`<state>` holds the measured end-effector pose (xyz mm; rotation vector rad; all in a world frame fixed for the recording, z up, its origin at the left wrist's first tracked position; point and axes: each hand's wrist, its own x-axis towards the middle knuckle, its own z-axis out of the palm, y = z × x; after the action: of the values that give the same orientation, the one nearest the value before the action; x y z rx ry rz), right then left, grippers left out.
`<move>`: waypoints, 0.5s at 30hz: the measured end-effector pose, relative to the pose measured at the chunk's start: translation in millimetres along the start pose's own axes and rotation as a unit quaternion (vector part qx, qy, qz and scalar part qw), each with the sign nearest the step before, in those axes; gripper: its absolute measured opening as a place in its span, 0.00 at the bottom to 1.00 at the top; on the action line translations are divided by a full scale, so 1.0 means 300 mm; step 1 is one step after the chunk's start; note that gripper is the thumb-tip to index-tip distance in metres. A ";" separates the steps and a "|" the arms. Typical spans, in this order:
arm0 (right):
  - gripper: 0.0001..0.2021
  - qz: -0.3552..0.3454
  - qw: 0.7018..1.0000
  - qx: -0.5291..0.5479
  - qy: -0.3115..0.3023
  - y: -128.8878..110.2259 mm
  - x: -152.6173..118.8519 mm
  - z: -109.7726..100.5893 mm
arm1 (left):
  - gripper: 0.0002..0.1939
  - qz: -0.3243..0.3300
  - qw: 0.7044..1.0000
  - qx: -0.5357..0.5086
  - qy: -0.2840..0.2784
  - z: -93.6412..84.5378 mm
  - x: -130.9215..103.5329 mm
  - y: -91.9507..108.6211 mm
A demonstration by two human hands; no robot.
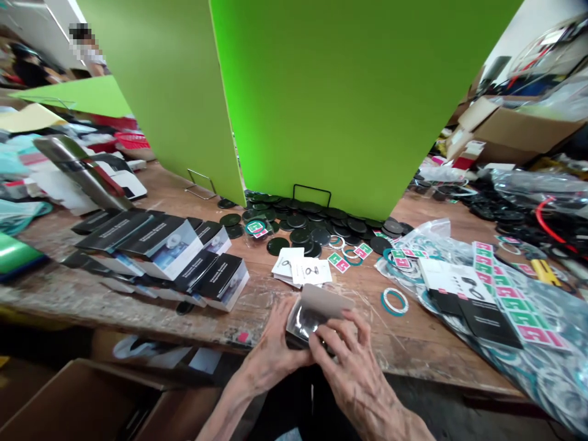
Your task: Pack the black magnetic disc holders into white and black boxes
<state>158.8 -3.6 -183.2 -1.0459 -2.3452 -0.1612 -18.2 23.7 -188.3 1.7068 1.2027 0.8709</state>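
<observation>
At the table's front edge I hold a small cardboard box (297,334) with its lid flap (324,299) raised. Shiny clear wrapping shows inside; what it covers cannot be made out. My left hand (269,346) grips the box's left side, thumb across the front. The bent fingers of my right hand (353,361) are on its right side and at the opening, partly hiding it. Just behind the box lie folded white leaflets (311,270). To the right is a teal and white ring pair (394,301).
Closed black boxes (158,245) are stacked at left. Black discs (316,226) lie below a green divider (321,104). At right, a plastic bag (551,367) of rings bears sticker strips (519,306) and a flattened box (489,321). A carton (68,404) stands below left.
</observation>
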 end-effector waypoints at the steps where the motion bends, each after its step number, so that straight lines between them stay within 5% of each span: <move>1: 0.19 0.001 1.000 -0.004 0.000 0.007 -0.008 0.001 | 0.32 0.003 1.000 0.003 -0.006 0.012 0.016 0.006; 5: 0.18 0.024 1.000 0.000 0.007 0.060 -0.054 -0.031 | 0.28 0.005 0.999 0.021 0.045 0.117 0.064 0.028; 7: 0.18 0.035 0.999 0.020 0.035 0.095 -0.069 -0.085 | 0.34 0.007 1.000 0.012 0.028 0.127 0.057 0.042; 11: 0.13 0.194 0.971 0.099 0.101 0.222 -0.028 -0.198 | 0.42 -0.032 0.998 -0.046 -0.038 -0.012 0.053 0.087; 13: 0.10 0.283 0.939 0.171 0.100 0.318 0.033 -0.186 | 0.30 -0.047 0.999 -0.018 0.022 -0.101 0.121 0.106; 15: 0.11 0.267 0.932 0.247 0.014 0.407 0.109 -0.112 | 0.21 -0.034 0.992 0.076 0.093 -0.157 0.251 0.104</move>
<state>243.5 90.8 -151.3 -1.3413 -1.8377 0.5827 -26.5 101.6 -136.0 1.7224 1.4763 0.9319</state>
